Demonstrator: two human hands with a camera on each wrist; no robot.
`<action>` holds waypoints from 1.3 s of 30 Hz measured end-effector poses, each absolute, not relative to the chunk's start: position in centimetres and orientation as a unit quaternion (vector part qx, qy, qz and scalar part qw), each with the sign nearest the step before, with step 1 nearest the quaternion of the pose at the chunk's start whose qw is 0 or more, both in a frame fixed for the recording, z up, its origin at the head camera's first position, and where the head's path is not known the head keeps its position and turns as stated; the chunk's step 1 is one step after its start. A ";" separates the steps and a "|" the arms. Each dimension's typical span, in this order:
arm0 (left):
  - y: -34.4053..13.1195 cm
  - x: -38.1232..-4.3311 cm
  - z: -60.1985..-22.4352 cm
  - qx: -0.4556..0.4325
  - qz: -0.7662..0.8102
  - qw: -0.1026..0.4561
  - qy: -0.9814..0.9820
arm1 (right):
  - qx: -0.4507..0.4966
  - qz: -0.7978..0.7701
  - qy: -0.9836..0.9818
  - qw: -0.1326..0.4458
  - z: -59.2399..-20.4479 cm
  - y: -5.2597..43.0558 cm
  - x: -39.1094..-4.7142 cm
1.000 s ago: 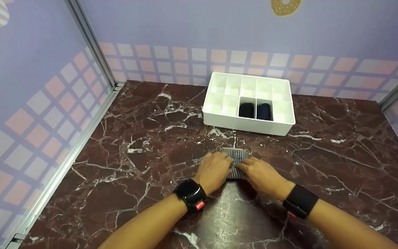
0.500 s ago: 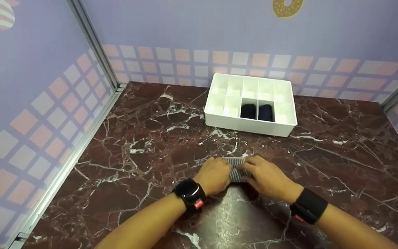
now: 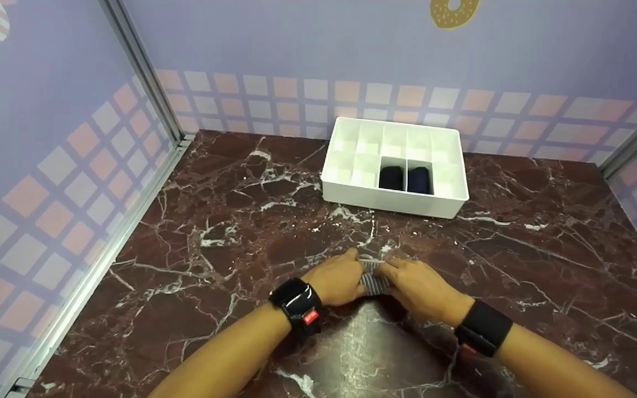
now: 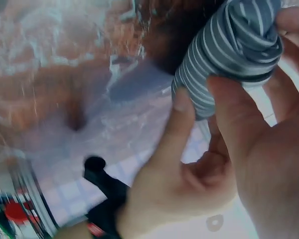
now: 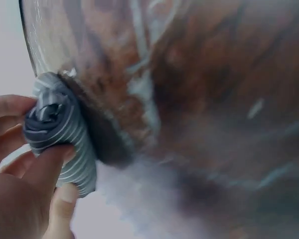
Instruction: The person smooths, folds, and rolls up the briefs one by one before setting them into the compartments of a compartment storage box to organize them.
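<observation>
A small roll of grey cloth with white stripes (image 3: 375, 283) sits between my two hands, low over the table in the head view. My left hand (image 3: 336, 279) grips its left side. From the right, my right hand (image 3: 421, 287) holds the other end. In the left wrist view the rolled cloth (image 4: 224, 55) looks tightly wound, with a tucked, twisted end, and thumbs press on its side. The right wrist view shows the striped roll (image 5: 72, 134) tilted, with fingers curled round it. My hands hide part of the cloth in the head view.
A white divided box (image 3: 396, 203) stands behind the hands near the back wall. Two front compartments hold a black cloth roll (image 3: 391, 178) and a navy cloth roll (image 3: 419, 180). Panels (image 3: 274, 50) enclose the marbled table (image 3: 252, 237) at the back and sides.
The striped cloth has become a smaller, more tightly wound roll and sits slightly nearer to me. Both hands have shifted on it; the right moved out and then back in. The box has stayed put.
</observation>
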State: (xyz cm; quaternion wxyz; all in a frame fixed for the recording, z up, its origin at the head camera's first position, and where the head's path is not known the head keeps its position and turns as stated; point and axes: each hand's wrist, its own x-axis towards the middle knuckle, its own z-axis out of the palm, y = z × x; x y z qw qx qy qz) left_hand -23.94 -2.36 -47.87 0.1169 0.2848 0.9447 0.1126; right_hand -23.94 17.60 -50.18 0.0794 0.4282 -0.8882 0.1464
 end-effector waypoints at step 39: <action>-1.1 -28.1 -50.2 0.141 0.214 0.000 0.967 | 0.285 0.194 -0.939 0.025 -50.2 16.4 -28.0</action>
